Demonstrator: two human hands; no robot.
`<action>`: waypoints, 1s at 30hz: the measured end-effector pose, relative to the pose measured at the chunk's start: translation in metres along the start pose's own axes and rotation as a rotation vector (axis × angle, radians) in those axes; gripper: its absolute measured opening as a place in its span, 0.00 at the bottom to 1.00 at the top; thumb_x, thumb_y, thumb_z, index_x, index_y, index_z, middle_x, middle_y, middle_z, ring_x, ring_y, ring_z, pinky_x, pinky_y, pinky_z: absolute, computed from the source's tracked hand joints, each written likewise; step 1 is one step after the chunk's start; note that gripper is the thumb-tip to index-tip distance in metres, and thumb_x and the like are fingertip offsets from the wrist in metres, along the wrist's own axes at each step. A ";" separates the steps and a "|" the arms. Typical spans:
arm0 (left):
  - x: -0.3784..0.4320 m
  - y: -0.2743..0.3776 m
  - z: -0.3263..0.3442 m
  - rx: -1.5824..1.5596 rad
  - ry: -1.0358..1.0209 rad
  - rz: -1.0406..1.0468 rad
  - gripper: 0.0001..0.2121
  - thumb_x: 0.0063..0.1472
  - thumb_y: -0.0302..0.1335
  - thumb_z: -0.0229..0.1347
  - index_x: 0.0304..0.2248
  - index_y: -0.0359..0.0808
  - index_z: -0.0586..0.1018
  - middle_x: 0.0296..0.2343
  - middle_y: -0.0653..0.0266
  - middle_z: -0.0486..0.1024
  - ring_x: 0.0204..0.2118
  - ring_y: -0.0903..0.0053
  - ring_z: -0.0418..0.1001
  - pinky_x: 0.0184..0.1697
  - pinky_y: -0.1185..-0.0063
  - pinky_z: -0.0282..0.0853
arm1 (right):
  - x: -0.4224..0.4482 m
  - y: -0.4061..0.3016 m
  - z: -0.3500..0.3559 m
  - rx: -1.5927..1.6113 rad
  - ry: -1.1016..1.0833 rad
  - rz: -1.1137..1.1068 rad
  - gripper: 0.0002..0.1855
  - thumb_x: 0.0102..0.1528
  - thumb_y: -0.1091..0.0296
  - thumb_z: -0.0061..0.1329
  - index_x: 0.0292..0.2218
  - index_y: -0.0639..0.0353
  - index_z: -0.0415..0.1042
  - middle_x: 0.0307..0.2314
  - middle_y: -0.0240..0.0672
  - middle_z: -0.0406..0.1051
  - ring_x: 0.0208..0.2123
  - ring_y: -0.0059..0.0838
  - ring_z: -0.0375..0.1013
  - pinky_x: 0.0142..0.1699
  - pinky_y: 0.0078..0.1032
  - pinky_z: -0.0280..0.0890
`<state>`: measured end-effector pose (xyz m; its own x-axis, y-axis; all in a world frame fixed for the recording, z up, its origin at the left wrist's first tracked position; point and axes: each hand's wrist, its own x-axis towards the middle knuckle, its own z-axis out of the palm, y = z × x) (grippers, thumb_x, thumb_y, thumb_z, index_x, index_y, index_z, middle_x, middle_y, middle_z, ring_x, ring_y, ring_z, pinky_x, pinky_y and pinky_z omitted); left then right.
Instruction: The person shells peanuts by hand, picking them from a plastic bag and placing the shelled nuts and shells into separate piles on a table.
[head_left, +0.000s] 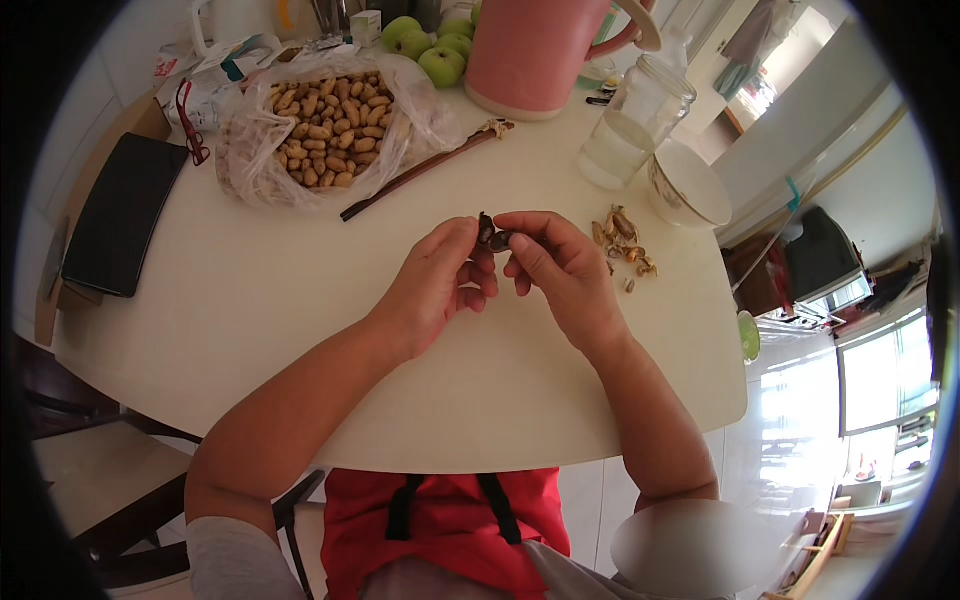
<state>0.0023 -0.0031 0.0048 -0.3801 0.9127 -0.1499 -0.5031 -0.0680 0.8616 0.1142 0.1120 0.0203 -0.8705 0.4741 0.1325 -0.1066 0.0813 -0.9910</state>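
Observation:
My left hand (450, 270) and my right hand (559, 266) meet above the middle of a cream table (480, 405). Between the left thumb and fingers is a small dark piece (486, 227), perhaps part of a split shell or pod. A second dark, rounded piece (501, 241) is pinched by the right thumb and forefinger, beside the first one; whether the two are joined I cannot tell. Right of the right hand lies a small heap of peanut shells (621, 234). Beyond the left hand, an open plastic bag (251, 161) holds many unshelled peanuts (337, 127).
Bundled dark chopsticks (420, 176) lie beyond my hands. Behind stand a pink pitcher (532, 52) and green apples (442, 67). A glass jar with clear liquid (619, 146) and a white bowl (690, 187) are at right. A black tablet-like slab (124, 217) and red glasses (191, 127) lie left.

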 end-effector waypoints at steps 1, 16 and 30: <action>0.001 0.000 0.001 0.001 -0.014 0.005 0.11 0.62 0.39 0.40 0.33 0.40 0.66 0.25 0.71 0.65 0.24 0.84 0.63 0.26 0.85 0.57 | 0.000 -0.001 -0.001 -0.009 -0.003 0.015 0.12 0.55 0.71 0.42 0.41 0.66 0.66 0.25 0.29 0.67 0.24 0.15 0.64 0.28 0.13 0.62; 0.004 0.003 -0.003 0.061 0.040 0.020 0.11 0.60 0.36 0.44 0.34 0.36 0.67 0.28 0.68 0.65 0.29 0.81 0.66 0.31 0.83 0.63 | -0.004 -0.020 -0.094 -1.242 0.582 -0.166 0.06 0.47 0.75 0.44 0.30 0.62 0.69 0.29 0.46 0.66 0.34 0.46 0.66 0.38 0.35 0.61; 0.008 0.071 -0.094 1.504 0.723 0.826 0.05 0.54 0.23 0.49 0.32 0.36 0.72 0.33 0.63 0.70 0.36 0.68 0.68 0.38 0.75 0.65 | 0.001 0.000 -0.042 -1.089 0.322 -0.332 0.07 0.50 0.71 0.46 0.32 0.63 0.69 0.30 0.38 0.67 0.29 0.33 0.69 0.32 0.27 0.63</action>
<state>-0.1094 -0.0383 0.0190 -0.5577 0.4838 0.6745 0.8275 0.3885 0.4055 0.1332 0.1497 0.0214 -0.6996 0.4751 0.5337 0.2964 0.8726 -0.3882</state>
